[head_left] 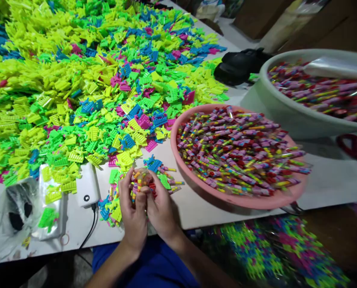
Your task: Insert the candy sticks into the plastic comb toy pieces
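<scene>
Close together at the table's front edge, my left hand (133, 208) and my right hand (160, 206) are both closed around a small bundle of wrapped candy sticks (142, 180) with orange, yellow and red parts. The thumbs press on its near side. Just beyond the fingers lie a blue plastic piece (152, 163), a green piece (164, 181) and a few candy sticks (175, 184). More small coloured pieces (116, 212) sit left of my left hand.
A huge heap of plastic pieces (76, 88) covers the table's left and back. At right stand a pink basin (193, 178) and a pale green tub (256, 100), both full of candy sticks. A white power bank (86, 186) with a cable and plastic bags (16, 216) lie left.
</scene>
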Available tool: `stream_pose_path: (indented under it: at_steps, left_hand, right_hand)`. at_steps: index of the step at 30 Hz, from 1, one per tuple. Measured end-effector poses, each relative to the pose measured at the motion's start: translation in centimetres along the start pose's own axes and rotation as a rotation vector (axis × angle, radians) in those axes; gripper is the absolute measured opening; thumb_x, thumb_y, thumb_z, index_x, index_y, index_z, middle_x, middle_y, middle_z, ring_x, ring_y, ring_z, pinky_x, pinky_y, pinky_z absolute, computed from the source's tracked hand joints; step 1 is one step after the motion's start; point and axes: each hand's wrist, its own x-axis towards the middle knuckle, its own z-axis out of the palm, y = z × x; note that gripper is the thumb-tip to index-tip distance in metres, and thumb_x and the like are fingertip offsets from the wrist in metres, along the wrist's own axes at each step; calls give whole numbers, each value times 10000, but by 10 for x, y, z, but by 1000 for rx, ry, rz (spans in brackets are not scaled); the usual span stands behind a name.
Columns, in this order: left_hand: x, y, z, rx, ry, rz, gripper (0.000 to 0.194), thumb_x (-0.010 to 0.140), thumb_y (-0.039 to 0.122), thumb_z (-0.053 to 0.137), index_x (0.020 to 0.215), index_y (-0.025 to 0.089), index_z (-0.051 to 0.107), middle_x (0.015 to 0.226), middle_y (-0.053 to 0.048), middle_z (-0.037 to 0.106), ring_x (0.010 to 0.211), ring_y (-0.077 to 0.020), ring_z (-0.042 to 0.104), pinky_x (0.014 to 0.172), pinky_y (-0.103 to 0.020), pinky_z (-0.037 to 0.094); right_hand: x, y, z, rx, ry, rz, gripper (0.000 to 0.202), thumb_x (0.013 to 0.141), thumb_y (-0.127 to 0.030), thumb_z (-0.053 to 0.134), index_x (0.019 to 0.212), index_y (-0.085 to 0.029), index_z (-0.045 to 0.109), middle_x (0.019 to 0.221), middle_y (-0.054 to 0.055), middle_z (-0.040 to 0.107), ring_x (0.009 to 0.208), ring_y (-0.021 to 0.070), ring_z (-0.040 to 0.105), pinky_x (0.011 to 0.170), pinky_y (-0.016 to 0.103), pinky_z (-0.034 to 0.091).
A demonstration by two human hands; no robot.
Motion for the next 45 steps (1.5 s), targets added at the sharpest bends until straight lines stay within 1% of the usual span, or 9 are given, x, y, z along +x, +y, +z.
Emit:
stream_pose_path:
  at_steps: [6,12,16,19,22,27,31,36,45]
  left_hand:
    - [8,-8,-22,97,-119,84,632,1089,720,617,1588,338,684,1610,-110,701,1574,-339,560,1357,-507,390]
    - [16,-11,-27,-32,-171,-127,707,1009,774,716,1550,319,708,1647,-105,681,1656,-346,511,1392,-498,369]
    - [15,-16,-26,-225,-107,-285,672,861,678,946,1398,310,779,1516,-70,749,1545,-292,622,1281,-360,497]
    - [16,-15,-26,-331,-91,-385,643,883,677,926,1364,284,760,1193,-43,809,997,-173,791,832,-227,639]
    - [19,-8,-26,-389,-120,-419,635,913,700,883,1344,262,725,949,15,742,572,-76,577,467,-169,445]
    - [24,0,-26,-391,-173,-402,639,882,745,879,1220,227,717,883,22,685,549,-67,518,467,-173,427]
    - [28,-6,-34,-228,-235,-304,535,1023,694,744,1279,224,719,868,12,706,548,-99,552,530,-220,498]
    - [32,-3,-73,127,-492,-6,300,1069,462,767,1301,273,777,1177,-77,843,1046,-240,814,932,-302,623]
    - [44,15,-103,600,-974,478,474,1107,684,595,1183,232,716,958,-61,802,818,-233,783,707,-293,574]
  right_hand:
    - [-4,13,7,29,30,-4,892,974,-988,478,1499,-309,719,1517,155,756,1531,388,643,1313,531,504]
    - [4,12,-8,40,-69,29,794,897,-933,717,1372,-304,821,1439,146,813,1472,408,683,1293,540,509]
    - [10,17,-13,120,-72,108,672,855,-862,838,1208,-290,864,977,88,829,1057,359,799,995,478,664]
    - [12,20,-10,273,-43,190,630,905,-869,781,1119,-278,825,645,-45,560,568,199,591,592,343,604]
    - [13,20,-9,447,-2,276,599,940,-875,724,998,-280,732,633,-95,381,483,133,391,468,271,495]
    - [13,19,-8,609,-25,434,550,783,-699,965,925,-264,660,723,-84,443,514,93,380,368,170,277]
    - [12,22,-7,642,-72,475,583,734,-614,1028,783,-246,578,630,-118,406,446,47,240,365,163,160]
    - [2,24,-23,630,-250,582,521,891,-670,892,809,-212,655,590,-47,630,365,40,377,344,179,131]
    - [-18,37,-34,619,-714,809,795,740,-777,994,1171,-160,736,676,-12,764,297,36,410,279,152,174]
